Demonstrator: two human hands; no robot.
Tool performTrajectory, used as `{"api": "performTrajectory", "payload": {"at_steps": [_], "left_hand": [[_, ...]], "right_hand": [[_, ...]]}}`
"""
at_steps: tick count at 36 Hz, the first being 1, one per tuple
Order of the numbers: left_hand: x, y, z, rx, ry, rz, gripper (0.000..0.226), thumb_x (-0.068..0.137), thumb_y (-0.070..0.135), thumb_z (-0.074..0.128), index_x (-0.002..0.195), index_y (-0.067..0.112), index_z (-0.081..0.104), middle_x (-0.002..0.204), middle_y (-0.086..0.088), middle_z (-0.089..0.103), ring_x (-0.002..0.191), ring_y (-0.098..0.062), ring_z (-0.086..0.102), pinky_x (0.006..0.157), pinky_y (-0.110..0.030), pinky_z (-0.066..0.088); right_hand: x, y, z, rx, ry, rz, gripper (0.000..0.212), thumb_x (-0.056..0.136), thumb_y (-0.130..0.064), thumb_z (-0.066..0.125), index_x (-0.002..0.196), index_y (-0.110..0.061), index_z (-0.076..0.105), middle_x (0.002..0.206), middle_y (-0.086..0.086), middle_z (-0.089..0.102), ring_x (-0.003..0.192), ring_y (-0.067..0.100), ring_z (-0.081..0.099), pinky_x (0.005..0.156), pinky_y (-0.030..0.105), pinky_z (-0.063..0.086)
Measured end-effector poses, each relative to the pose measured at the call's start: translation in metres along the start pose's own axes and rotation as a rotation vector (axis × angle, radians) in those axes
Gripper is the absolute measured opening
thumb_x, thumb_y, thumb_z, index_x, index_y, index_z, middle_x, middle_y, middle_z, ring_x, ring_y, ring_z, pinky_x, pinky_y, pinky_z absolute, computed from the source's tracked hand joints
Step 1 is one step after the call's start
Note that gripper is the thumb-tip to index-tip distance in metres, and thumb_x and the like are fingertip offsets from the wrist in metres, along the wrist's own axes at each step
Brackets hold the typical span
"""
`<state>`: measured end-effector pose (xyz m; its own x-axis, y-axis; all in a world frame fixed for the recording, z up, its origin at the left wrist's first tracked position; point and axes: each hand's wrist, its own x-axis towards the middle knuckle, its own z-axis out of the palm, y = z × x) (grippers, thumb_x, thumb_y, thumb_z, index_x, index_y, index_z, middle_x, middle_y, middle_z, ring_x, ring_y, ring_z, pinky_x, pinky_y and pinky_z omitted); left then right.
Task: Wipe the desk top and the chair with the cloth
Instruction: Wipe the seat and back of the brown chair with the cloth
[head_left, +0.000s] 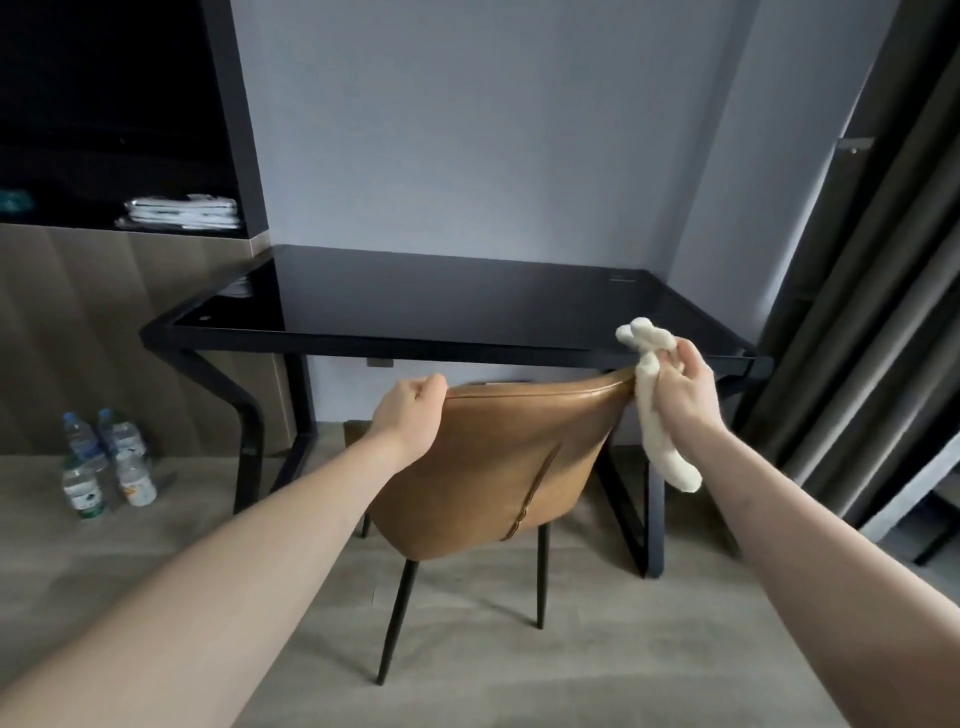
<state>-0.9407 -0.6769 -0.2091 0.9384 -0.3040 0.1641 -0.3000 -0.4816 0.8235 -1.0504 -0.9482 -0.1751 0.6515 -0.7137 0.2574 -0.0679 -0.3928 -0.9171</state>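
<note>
Cloth bunched in right hand, fingers curled round it, tail hanging toward 6 o'clock just beside chair back's right corner; left hand grips top edge at 9 o'clock; desk top beyond at 12, nearer the right hand.

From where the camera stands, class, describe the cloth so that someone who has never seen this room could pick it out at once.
Find the black glass desk against the grey wall, then the tan leather chair tucked under it. At the chair back's right corner, the right hand grips the cloth. It is the only pale, fluffy, cream thing there, bunched above the fingers and hanging limp below.
</note>
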Motion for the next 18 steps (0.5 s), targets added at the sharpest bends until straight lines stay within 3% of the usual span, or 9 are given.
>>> {"api": "performTrajectory", "payload": {"at_steps": [5,7,9,11,13,15,18], "left_hand": [[0.000,0.000,-0.002,-0.014,0.017,0.005,0.044,0.106,0.033,0.027,0.067,0.012,0.029,0.061,-0.001,0.030,0.061,-0.016,0.037,0.063,-0.031,0.034],[0.000,0.000,-0.004,-0.010,0.019,-0.005,0.044,0.106,0.034,0.027,0.068,0.012,0.029,0.062,-0.001,0.030,0.062,-0.017,0.038,0.063,-0.032,0.035],[-0.002,0.002,-0.005,-0.004,0.007,-0.016,0.045,0.107,0.035,0.027,0.069,0.012,0.030,0.064,-0.002,0.031,0.062,-0.016,0.037,0.061,-0.030,0.033],[-0.004,0.004,-0.007,-0.007,-0.024,-0.021,0.045,0.108,0.036,0.026,0.070,0.012,0.034,0.066,-0.004,0.034,0.064,-0.016,0.039,0.062,-0.031,0.033],[-0.007,0.005,-0.010,-0.013,-0.070,-0.022,0.045,0.107,0.036,0.025,0.073,0.011,0.043,0.071,-0.004,0.045,0.070,-0.018,0.046,0.065,-0.033,0.036],[-0.009,0.005,-0.014,-0.028,-0.112,0.001,0.045,0.107,0.034,0.025,0.084,0.013,0.058,0.086,-0.005,0.062,0.084,-0.020,0.057,0.073,-0.036,0.044],[-0.012,0.009,-0.016,-0.037,-0.131,0.001,0.045,0.107,0.034,0.025,0.096,0.015,0.064,0.097,-0.007,0.068,0.094,-0.022,0.062,0.081,-0.037,0.049]], "right_hand": [[-0.011,-0.005,0.013,-0.082,-0.009,-0.136,0.025,0.104,-0.026,0.044,0.106,-0.038,0.066,0.110,-0.013,0.074,0.110,0.009,0.064,0.102,0.039,0.049],[-0.024,-0.011,0.022,-0.165,0.012,-0.242,0.030,0.101,-0.022,0.042,0.101,-0.036,0.069,0.105,-0.009,0.074,0.107,0.015,0.066,0.098,0.039,0.049],[-0.042,-0.025,0.029,-0.394,0.039,-0.395,0.037,0.089,-0.024,0.039,0.098,-0.035,0.073,0.083,-0.008,0.070,0.091,0.025,0.065,0.092,0.045,0.048],[-0.069,-0.047,0.037,-0.740,0.110,-0.531,0.041,0.083,-0.027,0.041,0.100,-0.049,0.071,0.067,-0.013,0.062,0.077,0.021,0.057,0.089,0.042,0.039],[-0.100,-0.063,0.054,-0.661,-0.060,-0.620,0.032,0.092,-0.025,0.048,0.103,-0.045,0.071,0.086,-0.019,0.065,0.092,0.015,0.057,0.096,0.034,0.027],[-0.116,-0.069,0.074,-0.517,-0.273,-0.620,0.026,0.101,-0.024,0.048,0.115,-0.034,0.067,0.111,-0.016,0.064,0.117,0.013,0.053,0.109,0.041,0.023],[-0.110,-0.065,0.085,-0.552,-0.312,-0.644,0.023,0.104,-0.031,0.046,0.119,-0.031,0.064,0.118,-0.014,0.065,0.122,0.013,0.053,0.113,0.046,0.024]]}}
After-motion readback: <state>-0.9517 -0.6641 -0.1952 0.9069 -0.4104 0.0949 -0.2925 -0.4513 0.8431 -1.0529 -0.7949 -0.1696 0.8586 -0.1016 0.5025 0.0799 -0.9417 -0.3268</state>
